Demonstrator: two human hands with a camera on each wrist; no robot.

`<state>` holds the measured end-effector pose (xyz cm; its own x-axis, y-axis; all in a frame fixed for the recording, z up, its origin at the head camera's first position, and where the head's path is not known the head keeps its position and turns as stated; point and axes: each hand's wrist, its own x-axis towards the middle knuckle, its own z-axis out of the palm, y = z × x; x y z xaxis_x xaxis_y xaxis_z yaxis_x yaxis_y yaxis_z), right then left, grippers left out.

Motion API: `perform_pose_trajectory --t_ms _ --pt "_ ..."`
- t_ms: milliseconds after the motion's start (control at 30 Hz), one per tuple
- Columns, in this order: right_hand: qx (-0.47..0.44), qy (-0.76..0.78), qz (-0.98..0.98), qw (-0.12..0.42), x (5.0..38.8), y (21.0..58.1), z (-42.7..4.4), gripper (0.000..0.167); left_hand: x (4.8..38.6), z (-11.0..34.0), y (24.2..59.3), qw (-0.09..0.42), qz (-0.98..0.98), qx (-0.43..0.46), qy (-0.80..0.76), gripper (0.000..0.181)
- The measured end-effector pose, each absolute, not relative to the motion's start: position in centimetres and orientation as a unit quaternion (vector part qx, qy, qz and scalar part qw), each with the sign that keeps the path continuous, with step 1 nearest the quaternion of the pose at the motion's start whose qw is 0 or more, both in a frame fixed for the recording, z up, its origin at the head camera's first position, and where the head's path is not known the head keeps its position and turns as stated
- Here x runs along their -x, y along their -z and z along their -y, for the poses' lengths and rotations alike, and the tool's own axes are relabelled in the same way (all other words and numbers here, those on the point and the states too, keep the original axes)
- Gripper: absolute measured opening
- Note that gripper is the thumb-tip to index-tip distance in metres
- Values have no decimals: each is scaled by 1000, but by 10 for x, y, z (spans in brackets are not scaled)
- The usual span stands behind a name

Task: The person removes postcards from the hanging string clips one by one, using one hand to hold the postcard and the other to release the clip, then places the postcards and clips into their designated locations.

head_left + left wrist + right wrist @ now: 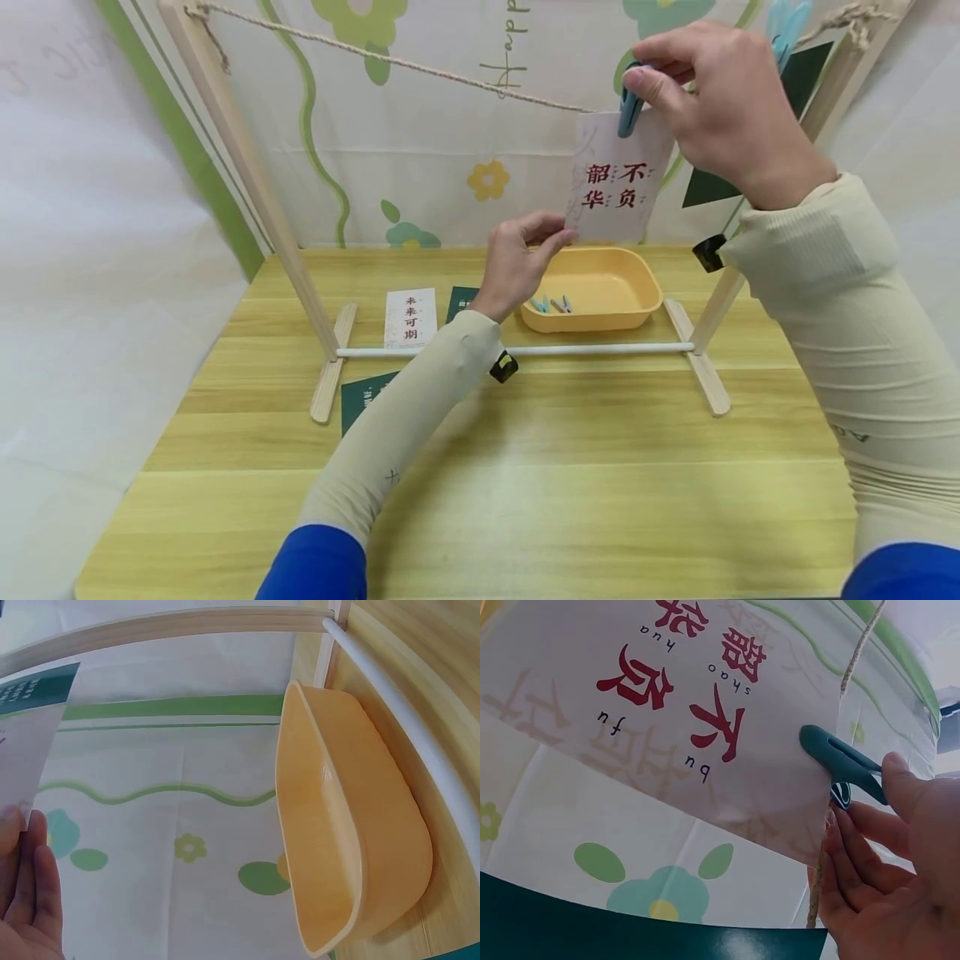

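A white card with red characters (618,200) hangs upright against the twine rope (397,61). My left hand (516,260) pinches its lower left corner between thumb and fingers; the left wrist view catches the same hand (30,892) at its edge. At the card's top, my right hand (738,108) holds a teal clothespin (630,104) by its handles. In the right wrist view the clothespin's (840,757) jaws overlap the card's top edge at the rope; whether they press fully closed, I cannot tell.
Right of the hands, a dark green card (708,190) hangs near a light blue clothespin (786,33). A yellow basin (600,322) holds several clothespins. Wooden posts (251,175) and a white crossbar (600,349) form the rack. A white card (410,317) and green cards (363,398) lie left.
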<state>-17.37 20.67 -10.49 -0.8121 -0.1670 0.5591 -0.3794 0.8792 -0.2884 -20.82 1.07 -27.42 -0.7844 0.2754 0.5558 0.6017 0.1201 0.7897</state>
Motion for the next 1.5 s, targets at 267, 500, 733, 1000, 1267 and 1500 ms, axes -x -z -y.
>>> perform_pose_trajectory --t_ms 267,500,733,1000,1267,1500 --pt "-128 -206 931 274 175 105 -203 41 206 -10 272 135 740 294 589 17" --pt "-131 -215 917 310 175 105 -196 36 204 -9 270 123 750 282 585 18" --pt "-125 -232 908 326 174 106 -191 33 204 -9 271 123 747 279 590 18" --pt "-119 -271 887 355 174 111 -190 31 204 -8 271 120 751 276 588 18" --pt "-124 -286 871 379 176 109 -193 37 204 -8 272 124 745 282 592 17" --pt "-129 -283 860 406 175 107 -194 37 205 -9 272 123 749 279 589 17"
